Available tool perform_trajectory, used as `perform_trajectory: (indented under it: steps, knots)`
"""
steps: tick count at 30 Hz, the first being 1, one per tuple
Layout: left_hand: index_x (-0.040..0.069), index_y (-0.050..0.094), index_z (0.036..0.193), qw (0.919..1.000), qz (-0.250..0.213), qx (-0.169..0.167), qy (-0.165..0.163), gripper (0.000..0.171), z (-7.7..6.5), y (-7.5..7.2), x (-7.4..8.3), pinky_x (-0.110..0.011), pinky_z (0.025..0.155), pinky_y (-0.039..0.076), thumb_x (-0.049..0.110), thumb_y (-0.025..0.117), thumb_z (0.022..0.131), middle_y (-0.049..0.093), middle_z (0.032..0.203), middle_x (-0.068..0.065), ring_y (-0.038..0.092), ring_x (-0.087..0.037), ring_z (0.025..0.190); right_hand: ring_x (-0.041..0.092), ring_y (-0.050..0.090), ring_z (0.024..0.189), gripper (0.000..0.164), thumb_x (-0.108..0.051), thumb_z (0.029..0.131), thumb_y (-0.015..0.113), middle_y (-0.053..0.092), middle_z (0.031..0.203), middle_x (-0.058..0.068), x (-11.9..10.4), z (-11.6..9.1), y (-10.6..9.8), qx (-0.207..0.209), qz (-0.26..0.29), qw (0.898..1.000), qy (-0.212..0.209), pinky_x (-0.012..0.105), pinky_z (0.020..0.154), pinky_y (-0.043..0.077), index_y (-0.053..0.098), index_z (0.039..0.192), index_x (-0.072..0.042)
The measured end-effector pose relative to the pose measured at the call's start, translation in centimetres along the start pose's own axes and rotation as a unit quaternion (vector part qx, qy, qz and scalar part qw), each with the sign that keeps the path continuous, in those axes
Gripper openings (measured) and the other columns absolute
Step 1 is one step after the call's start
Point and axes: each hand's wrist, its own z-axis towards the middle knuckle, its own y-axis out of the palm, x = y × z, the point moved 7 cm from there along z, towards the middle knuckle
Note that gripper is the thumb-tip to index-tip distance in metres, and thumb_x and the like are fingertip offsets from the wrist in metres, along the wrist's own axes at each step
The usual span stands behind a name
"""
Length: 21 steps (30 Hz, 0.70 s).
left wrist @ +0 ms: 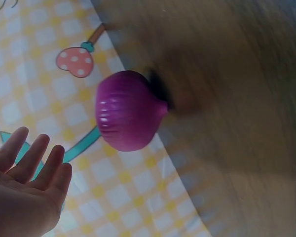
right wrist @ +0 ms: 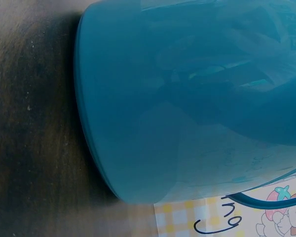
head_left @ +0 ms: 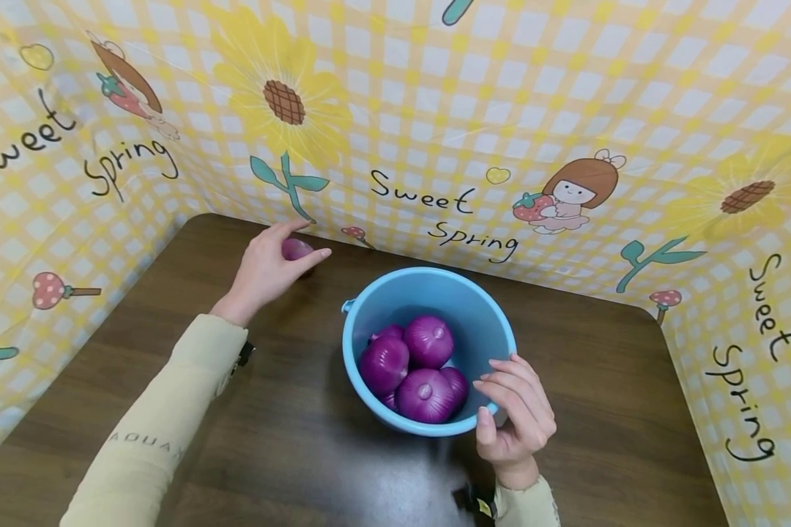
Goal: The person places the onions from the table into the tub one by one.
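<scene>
A light-blue bucket (head_left: 428, 272) stands on the brown table, holding several purple onions (head_left: 428, 342). My right hand (head_left: 517, 417) grips its near right rim, fingers over the edge and thumb on the outside. In the right wrist view the bucket's side (right wrist: 177, 108) fills most of the picture, and the hand is out of sight. At the back left, my left hand (head_left: 264, 271) is spread around a single purple onion (head_left: 297, 249). The left wrist view shows this onion (left wrist: 128, 111) apart from the loosely extended fingers (left wrist: 54, 165).
The dark wooden table (head_left: 290, 410) has rounded back corners. A yellow checked cloth (head_left: 395, 132) with flowers and lettering rises behind it and along both sides, close to the back edge. A handle lug (head_left: 348, 306) sticks out on the bucket's left.
</scene>
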Motion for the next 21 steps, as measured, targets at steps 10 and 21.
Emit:
perform_trajectory:
  steps: [10,21]
  knots:
    - [0.008,0.057,0.143,0.9994,0.023,-0.014,-0.019,0.082,0.7,0.4,-2.1,-0.055,0.098,0.044,0.058,0.079,0.083,0.059,0.137,-0.019,0.054,-0.039,0.121,0.038,0.062,0.061,0.043,-0.026,0.091,0.065,0.063,0.060,0.017,0.0,0.0,0.0,-0.002,-0.002,1.000,0.000,0.046,0.087,0.057,0.068,0.061,0.005]
    - [0.005,0.054,0.145,0.9982,0.035,-0.028,-0.039,0.085,1.2,0.8,-4.0,-0.054,0.092,0.047,0.057,0.080,0.082,0.058,0.137,-0.023,0.056,-0.038,0.115,0.038,0.062,0.060,0.044,-0.026,0.091,0.065,0.063,0.059,0.017,0.0,0.0,0.0,0.002,0.001,1.000,-0.003,0.046,0.087,0.057,0.068,0.061,0.005]
